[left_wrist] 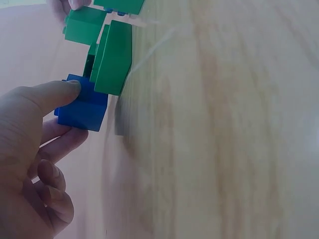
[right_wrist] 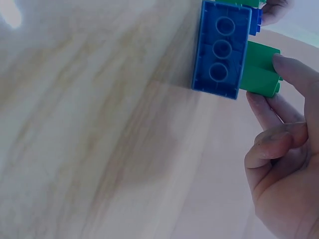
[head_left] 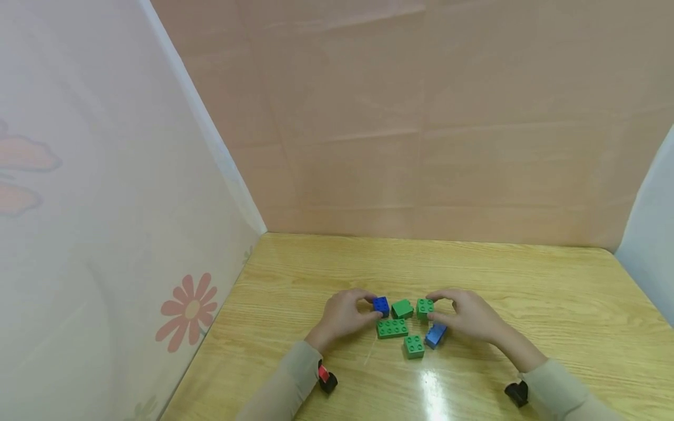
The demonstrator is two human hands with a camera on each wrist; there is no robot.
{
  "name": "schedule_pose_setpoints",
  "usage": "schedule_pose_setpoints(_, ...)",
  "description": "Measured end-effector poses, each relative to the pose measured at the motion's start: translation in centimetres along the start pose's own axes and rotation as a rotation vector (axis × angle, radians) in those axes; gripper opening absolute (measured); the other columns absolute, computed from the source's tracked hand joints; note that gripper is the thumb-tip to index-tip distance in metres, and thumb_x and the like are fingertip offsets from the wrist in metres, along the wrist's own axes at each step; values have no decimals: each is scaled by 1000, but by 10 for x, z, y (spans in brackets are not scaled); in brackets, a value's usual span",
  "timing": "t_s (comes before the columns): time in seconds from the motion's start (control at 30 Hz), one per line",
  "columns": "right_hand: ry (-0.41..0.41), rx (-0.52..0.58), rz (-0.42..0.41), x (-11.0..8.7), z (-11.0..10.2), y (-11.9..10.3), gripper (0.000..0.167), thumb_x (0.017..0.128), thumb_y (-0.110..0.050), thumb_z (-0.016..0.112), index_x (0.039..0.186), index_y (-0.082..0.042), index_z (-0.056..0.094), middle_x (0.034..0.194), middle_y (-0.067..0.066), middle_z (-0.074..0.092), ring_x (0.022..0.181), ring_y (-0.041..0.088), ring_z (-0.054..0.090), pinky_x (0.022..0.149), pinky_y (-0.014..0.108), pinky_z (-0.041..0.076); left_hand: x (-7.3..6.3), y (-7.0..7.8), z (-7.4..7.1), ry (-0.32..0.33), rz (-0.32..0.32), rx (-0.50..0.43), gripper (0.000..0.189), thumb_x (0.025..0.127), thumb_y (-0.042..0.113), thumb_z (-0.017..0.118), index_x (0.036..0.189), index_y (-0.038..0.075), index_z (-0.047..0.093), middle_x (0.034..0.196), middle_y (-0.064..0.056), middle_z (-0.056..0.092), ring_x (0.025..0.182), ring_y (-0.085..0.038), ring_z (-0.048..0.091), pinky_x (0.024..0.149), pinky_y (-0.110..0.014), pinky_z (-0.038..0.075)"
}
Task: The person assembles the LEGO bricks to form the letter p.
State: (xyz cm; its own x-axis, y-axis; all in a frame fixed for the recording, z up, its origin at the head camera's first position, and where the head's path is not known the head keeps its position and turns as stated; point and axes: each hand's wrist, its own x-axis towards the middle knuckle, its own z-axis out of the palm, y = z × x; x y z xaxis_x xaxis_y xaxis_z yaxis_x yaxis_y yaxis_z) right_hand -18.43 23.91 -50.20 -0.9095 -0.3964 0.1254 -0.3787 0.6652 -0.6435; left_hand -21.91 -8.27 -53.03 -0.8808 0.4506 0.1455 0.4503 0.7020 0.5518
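Note:
My left hand [head_left: 344, 314] pinches a small dark blue toy brick [head_left: 381, 306] between thumb and fingers; the left wrist view shows the thumb on one face of this blue brick [left_wrist: 85, 107]. Across from it, my right hand [head_left: 470, 316] pinches a square green brick [head_left: 425, 308], also seen in the right wrist view as a green brick [right_wrist: 261, 69]. Between the hands lies another green brick [head_left: 402, 309], tipped over. A long green brick [head_left: 392, 328] sits just in front, studs up. Below the right hand, a blue brick [head_left: 435, 335] lies on its side, its hollow underside facing the right wrist camera.
Nearest to me stands another square green brick [head_left: 413, 347] on the wooden table [head_left: 295, 263]. A brown sheet [head_left: 421, 128] hangs behind the table, and a pale wall covering [head_left: 105, 234] with a flower print runs along the left.

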Motion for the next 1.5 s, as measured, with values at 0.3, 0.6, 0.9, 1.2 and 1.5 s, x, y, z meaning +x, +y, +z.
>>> schedule_pose_setpoints(0.3,32,15,15,2,-11,7,42,96,-40,76,127,-13,72,118,8,72,46,1,23,42,24,32,12,-3,-4,-1,-55,-38,40,93,52,75,122,25,77,121,13,71,120,-18,64,102,-47,49)
schedule_pose_setpoints(0.6,65,17,39,6,-20,13,45,98,-40,75,131,-10,69,70,-6,65,46,3,22,42,24,30,30,-6,-6,3,-61,-51,41,95,51,74,126,23,76,125,11,71,125,-19,62,105,-45,48)
schedule_pose_setpoints(0.9,108,29,61,11,-26,21,45,98,-38,74,133,-10,67,118,12,72,47,3,20,43,26,31,47,-7,3,5,-65,-85,41,95,49,75,127,23,75,121,14,71,124,-17,62,105,-44,47)
schedule_pose_setpoints(1.2,125,15,70,17,-29,26,47,100,-38,73,136,-10,66,127,15,70,47,3,23,50,30,39,62,-1,9,-15,-49,-70,40,96,50,74,128,25,75,128,12,69,128,-18,60,107,-44,46)
schedule_pose_setpoints(1.5,138,23,87,24,-30,25,49,100,-41,71,137,-10,65,132,15,68,47,4,25,56,31,40,73,12,15,-68,-71,-132,38,95,47,75,129,28,74,132,14,66,131,-17,57,111,-45,42)
